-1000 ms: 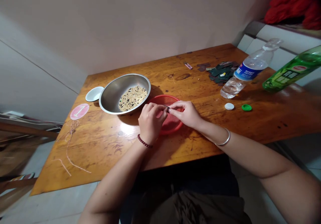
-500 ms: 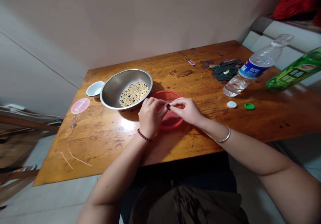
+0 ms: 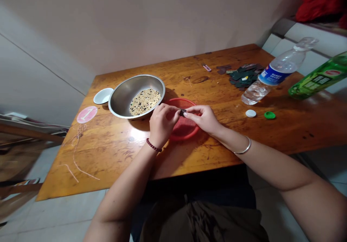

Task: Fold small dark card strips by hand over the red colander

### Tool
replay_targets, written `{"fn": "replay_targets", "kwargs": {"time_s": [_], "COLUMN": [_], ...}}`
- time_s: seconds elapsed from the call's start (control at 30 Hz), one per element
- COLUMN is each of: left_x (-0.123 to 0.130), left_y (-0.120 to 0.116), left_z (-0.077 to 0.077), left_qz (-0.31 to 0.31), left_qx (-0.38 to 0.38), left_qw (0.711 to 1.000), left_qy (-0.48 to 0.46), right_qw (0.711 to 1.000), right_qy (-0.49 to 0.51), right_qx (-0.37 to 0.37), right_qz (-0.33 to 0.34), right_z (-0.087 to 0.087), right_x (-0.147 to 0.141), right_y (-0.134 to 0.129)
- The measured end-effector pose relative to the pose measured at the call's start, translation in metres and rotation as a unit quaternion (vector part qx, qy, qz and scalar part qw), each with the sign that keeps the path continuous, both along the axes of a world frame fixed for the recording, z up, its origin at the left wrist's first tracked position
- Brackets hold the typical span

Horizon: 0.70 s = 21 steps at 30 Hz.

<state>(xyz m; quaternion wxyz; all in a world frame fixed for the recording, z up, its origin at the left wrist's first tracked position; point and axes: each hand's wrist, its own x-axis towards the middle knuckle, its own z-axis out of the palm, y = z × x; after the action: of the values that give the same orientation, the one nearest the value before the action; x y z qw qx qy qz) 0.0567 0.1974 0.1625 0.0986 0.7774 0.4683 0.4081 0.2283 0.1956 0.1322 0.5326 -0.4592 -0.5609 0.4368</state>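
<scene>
A small dark piece (image 3: pixel 182 112) is pinched between the fingertips of both hands, above a red mesh basket (image 3: pixel 184 130). My left hand (image 3: pixel 163 123) grips its left side, and my right hand (image 3: pixel 204 119) has thumb and fingers closed on its right side. Left of the basket stands a wide steel bowl (image 3: pixel 119 99) with pale beans (image 3: pixel 145 102) and scattered dark ones inside. Part of the basket's rim is hidden behind my hands.
The wooden table (image 3: pixel 108 144) also bears a small white bowl (image 3: pixel 103 96), a pink disc (image 3: pixel 86 114), loose string, a pink cutter (image 3: pixel 206 67), dark green strips (image 3: pixel 245 76), a clear bottle (image 3: pixel 273 73), a green bottle (image 3: pixel 318 77) and white and green caps.
More of the dark piece shows between my fingertips. My left hand has shifted slightly left and down, opening a small gap from my right hand.
</scene>
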Motion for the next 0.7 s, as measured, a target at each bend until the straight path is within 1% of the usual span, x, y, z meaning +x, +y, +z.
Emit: {"fn": "replay_targets", "kwargs": {"time_s": [0.1, 0.2, 0.4, 0.7], "left_x": [0.0004, 0.0004, 0.0005, 0.0018], "left_y": [-0.0001, -0.0005, -0.001, 0.0009], "left_z": [-0.0003, 0.001, 0.0036, 0.0019], "left_qz": [0.004, -0.003, -0.043, -0.049], "left_qx": [0.009, 0.007, -0.036, -0.073], "left_qw": [1.0, 1.0, 0.995, 0.986], "left_qy": [0.006, -0.009, -0.078, -0.145], "right_qw": [1.0, 1.0, 1.0, 0.998], "right_qy": [0.006, 0.002, -0.009, -0.038], "right_qx": [0.005, 0.008, 0.026, 0.039], "right_qz": [0.004, 0.001, 0.001, -0.014], "right_z": [0.0035, 0.0049, 0.0076, 0.0106], "right_x": [-0.0003, 0.0, 0.0015, 0.0023], "right_y": [-0.0018, -0.003, -0.0039, -0.0057]}}
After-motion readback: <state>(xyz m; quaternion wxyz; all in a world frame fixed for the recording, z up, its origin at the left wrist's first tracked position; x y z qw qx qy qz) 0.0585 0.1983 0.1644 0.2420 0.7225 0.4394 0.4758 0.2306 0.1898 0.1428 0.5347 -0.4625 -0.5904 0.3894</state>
